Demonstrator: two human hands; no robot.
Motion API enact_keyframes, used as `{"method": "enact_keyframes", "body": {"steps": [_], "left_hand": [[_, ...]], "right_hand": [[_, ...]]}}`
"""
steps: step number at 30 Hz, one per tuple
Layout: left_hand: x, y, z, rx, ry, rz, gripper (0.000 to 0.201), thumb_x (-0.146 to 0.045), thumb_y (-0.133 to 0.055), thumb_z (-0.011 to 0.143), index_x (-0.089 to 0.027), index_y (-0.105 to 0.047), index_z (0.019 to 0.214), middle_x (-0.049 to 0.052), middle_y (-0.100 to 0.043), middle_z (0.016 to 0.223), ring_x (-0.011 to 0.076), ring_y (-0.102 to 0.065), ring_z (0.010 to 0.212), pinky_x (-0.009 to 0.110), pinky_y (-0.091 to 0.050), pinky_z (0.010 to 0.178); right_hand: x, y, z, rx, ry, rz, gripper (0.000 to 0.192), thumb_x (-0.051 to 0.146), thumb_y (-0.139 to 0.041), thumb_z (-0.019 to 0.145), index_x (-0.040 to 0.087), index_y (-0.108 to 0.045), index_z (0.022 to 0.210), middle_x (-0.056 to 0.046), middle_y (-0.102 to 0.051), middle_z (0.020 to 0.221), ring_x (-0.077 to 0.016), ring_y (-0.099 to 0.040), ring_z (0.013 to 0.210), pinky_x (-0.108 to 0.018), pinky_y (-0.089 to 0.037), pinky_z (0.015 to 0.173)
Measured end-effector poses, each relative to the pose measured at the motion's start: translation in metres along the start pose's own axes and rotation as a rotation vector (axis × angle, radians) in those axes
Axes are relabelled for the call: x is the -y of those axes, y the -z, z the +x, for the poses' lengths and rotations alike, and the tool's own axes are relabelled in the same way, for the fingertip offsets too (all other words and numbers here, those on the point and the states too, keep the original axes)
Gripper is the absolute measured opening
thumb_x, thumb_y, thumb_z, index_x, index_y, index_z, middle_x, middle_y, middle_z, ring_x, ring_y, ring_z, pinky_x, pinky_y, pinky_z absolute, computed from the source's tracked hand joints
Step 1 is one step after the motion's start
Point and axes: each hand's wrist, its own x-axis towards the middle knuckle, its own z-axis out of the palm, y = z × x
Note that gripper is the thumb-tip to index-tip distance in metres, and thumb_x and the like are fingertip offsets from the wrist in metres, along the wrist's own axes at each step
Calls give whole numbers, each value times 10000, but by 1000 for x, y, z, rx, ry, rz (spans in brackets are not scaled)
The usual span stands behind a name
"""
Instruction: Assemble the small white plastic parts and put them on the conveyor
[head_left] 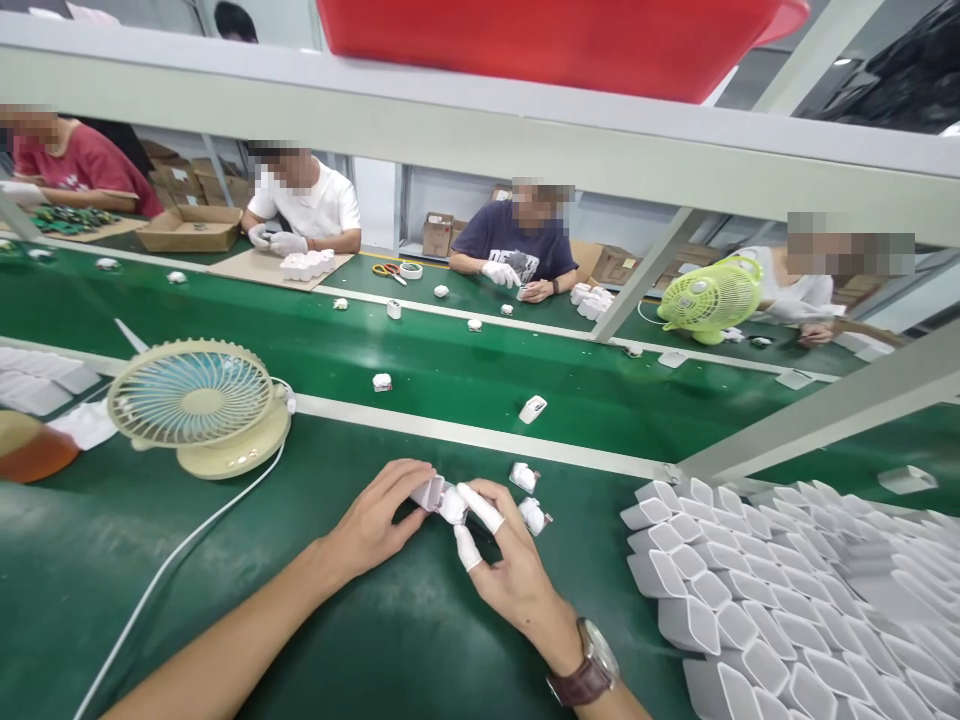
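Green table (225, 600) spreads under you. Your left hand (375, 525) and right hand (506, 570) pinch one small white plug (441, 497) between fingertips at near centre, two more plugs (529, 495) just right, a fan (196, 405) far left.

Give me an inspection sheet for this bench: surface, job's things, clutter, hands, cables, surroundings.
Surface: green mat, bordering a green conveyor belt.
Job's things: small white part held between both hands; two more white parts just beyond the right hand; stacked white shells at right.
Clutter: cream desk fan; amber dish at left edge.
Hands: left hand and right hand both pinch the part; white finger cots on right fingers; wristwatch.
Cables: white fan cable runs across the mat.
Surroundings: four seated people across the belt; green fan; cardboard boxes; red bin overhead.
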Motion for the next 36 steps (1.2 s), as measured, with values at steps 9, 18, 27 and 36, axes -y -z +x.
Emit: {"method": "enact_keyframes", "body": {"steps": [9,18,27,36], "left_hand": [[-4,-1,-2,1,57,-8,532,-189,-615,951,-253,-457,1455,120,-663,1338,269,-632,1282,474,-552,1089],[-5,-1,-3,39,79,-20,506,-222,-615,966,-259,-462,1446,112,-651,1348,264,-613,1301,473,-535,1109],[-9,0,-5,63,119,-84,500,-274,-606,982,-260,-444,1455,107,-642,1381,253,-633,1276,460,-535,1104],[-16,7,-6,205,134,-122,523,-280,-592,989,-264,-432,1486,104,-622,1391,254,-595,1293,435,-523,1106]], "right_hand": [[2,0,-2,25,11,-77,641,107,-497,983,292,-334,1574,-134,-585,1327,-259,-619,1248,-439,-565,1049],[2,-2,-4,68,19,-102,661,90,-476,997,284,-279,1598,-146,-562,1361,-260,-596,1287,-439,-562,1066],[0,-3,-3,70,3,-56,643,189,-562,1017,283,-305,1600,-141,-548,1470,-268,-549,1376,-477,-519,1134],[2,-5,-3,94,-38,6,553,192,-545,1030,287,-374,1547,-114,-571,1459,-245,-573,1354,-457,-521,1138]]}}
